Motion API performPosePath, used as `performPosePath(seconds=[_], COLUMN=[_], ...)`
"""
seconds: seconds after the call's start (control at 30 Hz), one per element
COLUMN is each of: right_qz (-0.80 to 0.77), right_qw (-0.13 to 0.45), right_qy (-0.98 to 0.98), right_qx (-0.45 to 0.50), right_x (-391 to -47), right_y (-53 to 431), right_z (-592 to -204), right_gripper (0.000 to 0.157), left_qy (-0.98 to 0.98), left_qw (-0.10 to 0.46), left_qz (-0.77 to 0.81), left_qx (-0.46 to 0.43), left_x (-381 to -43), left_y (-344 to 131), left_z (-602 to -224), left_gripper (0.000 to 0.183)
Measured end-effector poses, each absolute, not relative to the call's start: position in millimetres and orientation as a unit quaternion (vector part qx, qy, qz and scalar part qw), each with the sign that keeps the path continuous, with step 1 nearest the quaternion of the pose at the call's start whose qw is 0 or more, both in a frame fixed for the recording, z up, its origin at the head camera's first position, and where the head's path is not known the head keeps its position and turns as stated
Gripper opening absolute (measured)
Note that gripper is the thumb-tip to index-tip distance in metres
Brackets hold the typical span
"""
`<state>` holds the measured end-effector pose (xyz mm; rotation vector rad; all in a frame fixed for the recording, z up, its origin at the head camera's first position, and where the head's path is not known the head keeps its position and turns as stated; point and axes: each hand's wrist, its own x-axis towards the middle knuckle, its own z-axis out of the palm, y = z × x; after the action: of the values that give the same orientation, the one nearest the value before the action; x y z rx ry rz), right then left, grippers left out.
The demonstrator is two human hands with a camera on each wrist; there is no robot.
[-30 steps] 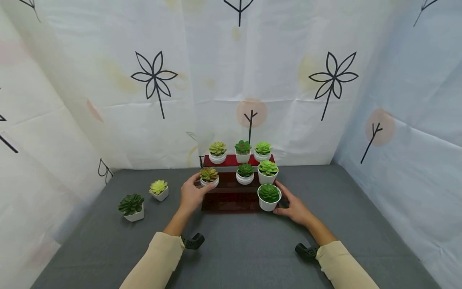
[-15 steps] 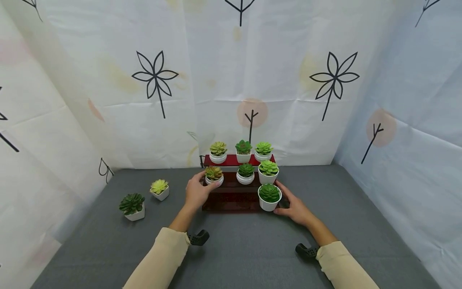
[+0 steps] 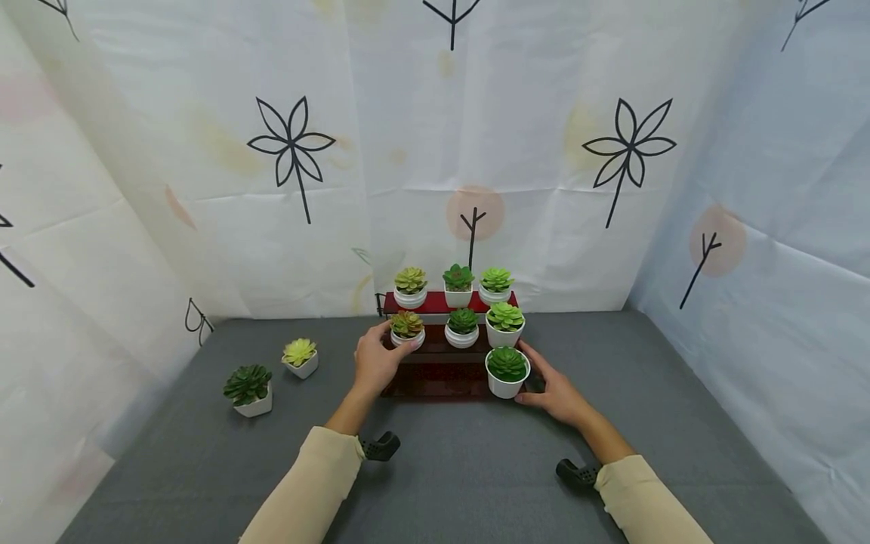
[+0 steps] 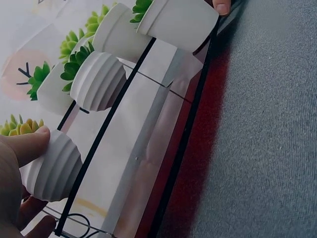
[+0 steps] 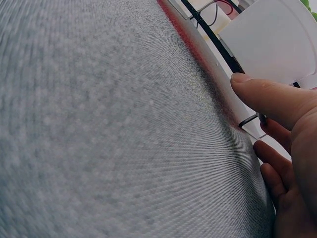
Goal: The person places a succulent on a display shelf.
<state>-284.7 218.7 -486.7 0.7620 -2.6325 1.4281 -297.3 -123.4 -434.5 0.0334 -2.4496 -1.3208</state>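
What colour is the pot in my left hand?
The pot is white, clearest in the left wrist view.

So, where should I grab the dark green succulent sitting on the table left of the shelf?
Probably by its angular white pot, pinching opposite walls and coming from the near right. The leaves spread over the far left rim, while the near right wall shows bare.
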Motion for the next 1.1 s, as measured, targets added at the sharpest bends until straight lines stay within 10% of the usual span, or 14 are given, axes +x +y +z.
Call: performPosePath(seconds=[1.1], right_qz=[0.463], right_qw=[0.017], right_qy=[-0.849], right_qx=[0.254], right_x=[-289.6], right_y=[220.4], right_z=[-489.5], right_gripper=[0.097], left_qy=[-0.834], left_qw=[0.211], left_qz=[-0.509], left_qx=[-0.015], left_x=[-274.1], left_y=[-142.2], left_z=[-451.1], left_gripper=[0.064])
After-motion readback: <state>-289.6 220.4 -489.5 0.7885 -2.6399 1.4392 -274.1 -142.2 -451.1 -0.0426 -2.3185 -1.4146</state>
